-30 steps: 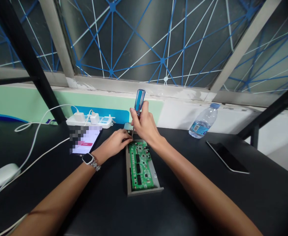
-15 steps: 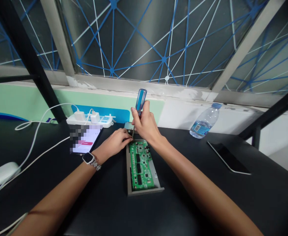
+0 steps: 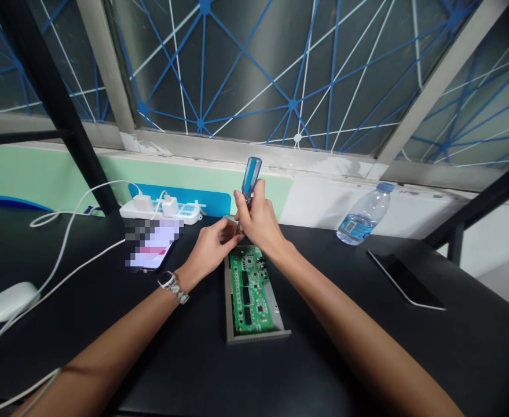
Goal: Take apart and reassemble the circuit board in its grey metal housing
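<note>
My right hand [image 3: 257, 214] is wrapped round a screwdriver [image 3: 251, 176] with a clear and blue handle, held tilted with the shaft pointing down. Close by, my left hand [image 3: 215, 240] has its thumb and fingers curled together around the lower shaft. Whether those fingers pinch the shaft or some small part is hidden. Just below both hands lies a green circuit board [image 3: 252, 289] in a grey metal tray [image 3: 229, 313] on the black table. The tray's far end is partly covered by my hands.
At the left are a lit phone [image 3: 158, 246], a white power strip [image 3: 191, 213] with chargers, a white adapter [image 3: 13, 301] and loose white cables. To the right, a water bottle [image 3: 362, 215] stands near the wall and a dark phone [image 3: 404, 279] lies flat.
My left hand has shifted right and upward, bringing its fingers onto the screwdriver's lower shaft. My right hand still holds the screwdriver in nearly the same place.
</note>
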Tool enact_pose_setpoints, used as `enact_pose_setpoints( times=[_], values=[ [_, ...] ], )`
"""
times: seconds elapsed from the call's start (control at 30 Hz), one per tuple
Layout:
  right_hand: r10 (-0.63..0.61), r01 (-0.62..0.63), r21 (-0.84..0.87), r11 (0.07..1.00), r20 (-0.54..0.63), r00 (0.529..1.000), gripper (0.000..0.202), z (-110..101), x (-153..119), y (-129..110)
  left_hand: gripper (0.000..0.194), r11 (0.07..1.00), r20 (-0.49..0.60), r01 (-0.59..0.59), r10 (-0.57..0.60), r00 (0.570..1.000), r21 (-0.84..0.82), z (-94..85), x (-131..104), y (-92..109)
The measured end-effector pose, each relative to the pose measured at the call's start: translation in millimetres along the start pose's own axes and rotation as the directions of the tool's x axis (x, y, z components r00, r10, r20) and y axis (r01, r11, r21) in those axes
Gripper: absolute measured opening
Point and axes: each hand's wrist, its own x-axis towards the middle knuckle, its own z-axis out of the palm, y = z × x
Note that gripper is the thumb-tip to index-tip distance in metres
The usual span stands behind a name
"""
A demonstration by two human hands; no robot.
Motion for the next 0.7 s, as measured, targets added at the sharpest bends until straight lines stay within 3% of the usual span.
enact_pose_setpoints(
  times=[0.17,0.37,0.47,0.57,0.7],
  values=[
    [0.011,-0.011,0.002,1.000,0.006,1.000,0.035,1,-2,-6,0.015,0.996,-0.093,0.035,-0.043,0.995,-0.078,5.3,-1,-3],
    [0.031,-0.035,0.089,0.995,0.049,0.998,0.034,-1,-1,-1,0.018,0.998,-0.020,0.039,-0.040,0.999,-0.058,-0.2,0,-7],
    [0.042,-0.075,0.199,0.977,0.168,0.985,0.030,-8,3,8,0.020,0.992,0.039,0.057,-0.053,0.998,-0.111,-1.9,1,-8],
    [0.048,-0.170,0.338,0.926,0.342,0.938,0.024,-18,6,12,0.021,0.985,0.090,0.070,-0.055,0.994,-0.161,-2.1,3,-10],
    [0.086,-0.292,0.408,0.865,0.454,0.887,0.023,-29,4,10,0.020,0.990,0.124,0.044,-0.028,0.992,-0.130,-1.1,4,-13]
  ],
)
